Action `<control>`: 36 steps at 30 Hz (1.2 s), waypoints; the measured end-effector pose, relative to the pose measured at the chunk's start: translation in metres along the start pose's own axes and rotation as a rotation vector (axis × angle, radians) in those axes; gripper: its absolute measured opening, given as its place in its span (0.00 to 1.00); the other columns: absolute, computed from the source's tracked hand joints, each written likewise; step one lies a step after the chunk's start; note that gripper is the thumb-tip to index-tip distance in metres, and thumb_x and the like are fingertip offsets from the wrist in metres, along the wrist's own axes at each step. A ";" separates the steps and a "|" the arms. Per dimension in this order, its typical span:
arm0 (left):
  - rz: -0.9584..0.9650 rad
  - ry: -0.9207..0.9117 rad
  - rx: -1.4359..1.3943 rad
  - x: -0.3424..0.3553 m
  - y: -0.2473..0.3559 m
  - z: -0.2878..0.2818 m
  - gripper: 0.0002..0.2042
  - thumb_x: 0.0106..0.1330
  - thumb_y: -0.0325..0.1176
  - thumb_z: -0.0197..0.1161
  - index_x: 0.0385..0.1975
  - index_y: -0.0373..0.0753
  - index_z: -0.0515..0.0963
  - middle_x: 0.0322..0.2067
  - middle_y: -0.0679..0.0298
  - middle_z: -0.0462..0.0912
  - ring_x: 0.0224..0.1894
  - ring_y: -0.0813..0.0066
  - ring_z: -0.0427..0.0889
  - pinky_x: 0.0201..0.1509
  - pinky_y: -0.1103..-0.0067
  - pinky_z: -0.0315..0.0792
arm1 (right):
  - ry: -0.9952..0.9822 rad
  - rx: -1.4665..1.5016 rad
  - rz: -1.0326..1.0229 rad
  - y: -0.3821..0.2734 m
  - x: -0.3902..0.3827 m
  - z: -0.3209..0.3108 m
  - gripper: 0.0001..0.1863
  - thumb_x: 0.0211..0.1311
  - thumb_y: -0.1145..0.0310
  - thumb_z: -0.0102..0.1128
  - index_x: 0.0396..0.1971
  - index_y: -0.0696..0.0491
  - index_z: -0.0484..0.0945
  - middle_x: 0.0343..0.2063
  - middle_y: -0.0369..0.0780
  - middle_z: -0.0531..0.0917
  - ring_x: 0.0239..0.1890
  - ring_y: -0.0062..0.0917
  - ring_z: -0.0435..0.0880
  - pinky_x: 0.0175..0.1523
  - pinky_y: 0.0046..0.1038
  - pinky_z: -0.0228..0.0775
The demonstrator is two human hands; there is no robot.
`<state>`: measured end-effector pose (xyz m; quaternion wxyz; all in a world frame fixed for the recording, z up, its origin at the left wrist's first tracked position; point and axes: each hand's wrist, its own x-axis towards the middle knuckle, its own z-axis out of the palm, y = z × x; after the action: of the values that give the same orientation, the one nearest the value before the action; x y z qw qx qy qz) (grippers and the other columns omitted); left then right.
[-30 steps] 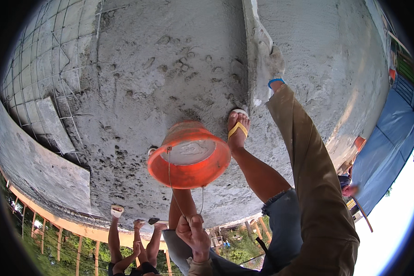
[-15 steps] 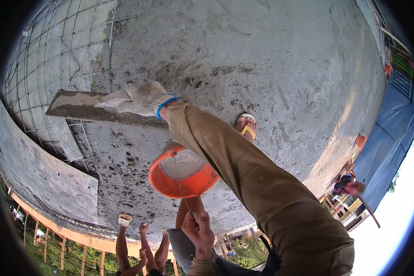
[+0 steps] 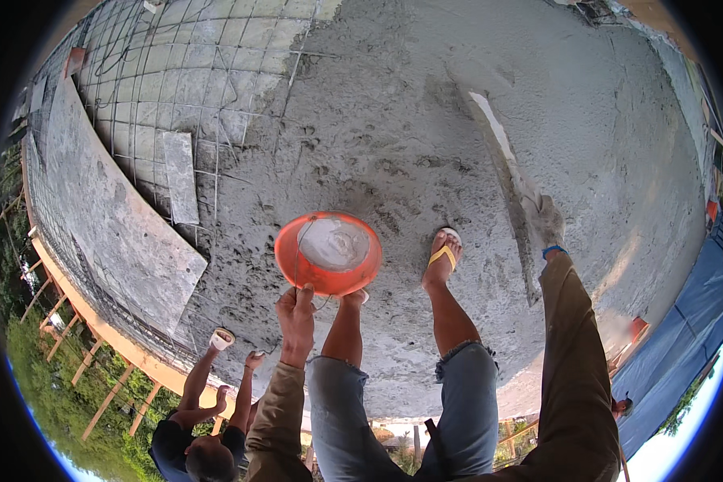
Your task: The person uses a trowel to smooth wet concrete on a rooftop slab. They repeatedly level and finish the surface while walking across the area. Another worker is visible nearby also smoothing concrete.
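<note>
My bare left hand [image 3: 296,323] is closed round the thin wire handle of an orange bucket [image 3: 361,277]. Wet grey cement [image 3: 335,243] lies inside the bucket, which is held in front of my legs. Out to the right, my right hand [image 3: 545,218] wears a pale, cement-smeared work glove with a blue cuff. It grips a long narrow trowel board [image 3: 516,215], coated in grey cement, that lies along the wet concrete surface [image 3: 426,120]. Its fingers are partly hidden by the smeared glove and board.
Steel mesh [image 3: 217,120] spreads over pale panels at the upper left. A large grey sheet [image 3: 120,209] and a small flat strip [image 3: 181,177] lie beside it. At the lower left another person [image 3: 209,454] is near the wooden edge [image 3: 136,360]. A blue tarp [image 3: 683,309] hangs at right.
My right hand has swung the board from the mesh edge at left across to the concrete at right. The view has shifted, and the bucket now shows uncovered by my arm.
</note>
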<state>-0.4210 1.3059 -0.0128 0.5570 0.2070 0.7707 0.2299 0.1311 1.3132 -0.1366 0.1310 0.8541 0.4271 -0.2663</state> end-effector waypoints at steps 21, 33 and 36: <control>0.596 -0.243 0.999 -0.027 0.202 0.142 0.25 0.67 0.38 0.67 0.15 0.32 0.62 0.13 0.59 0.62 0.20 0.74 0.57 0.25 0.64 0.56 | -0.332 0.433 0.600 0.189 -0.230 0.015 0.42 0.62 0.26 0.57 0.50 0.56 0.79 0.49 0.56 0.86 0.56 0.54 0.84 0.60 0.50 0.74; 0.413 -0.720 0.944 -0.060 0.173 0.265 0.24 0.71 0.34 0.66 0.17 0.40 0.58 0.17 0.74 0.60 0.24 0.85 0.56 0.25 0.72 0.52 | -0.066 0.618 0.895 0.174 -0.175 0.102 0.34 0.58 0.38 0.69 0.50 0.53 0.79 0.46 0.53 0.87 0.52 0.51 0.87 0.56 0.48 0.78; 0.368 -0.739 0.902 -0.072 0.167 0.279 0.23 0.72 0.32 0.65 0.18 0.41 0.58 0.18 0.74 0.60 0.25 0.86 0.56 0.25 0.74 0.52 | -0.018 0.696 0.998 0.165 -0.161 0.135 0.33 0.60 0.40 0.68 0.51 0.54 0.79 0.48 0.54 0.87 0.52 0.52 0.86 0.56 0.49 0.78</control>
<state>-0.1230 1.4342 0.0639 0.5962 0.6184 0.4992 -0.1136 0.1374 1.0467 -0.1575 -0.0431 0.9416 -0.1383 -0.3040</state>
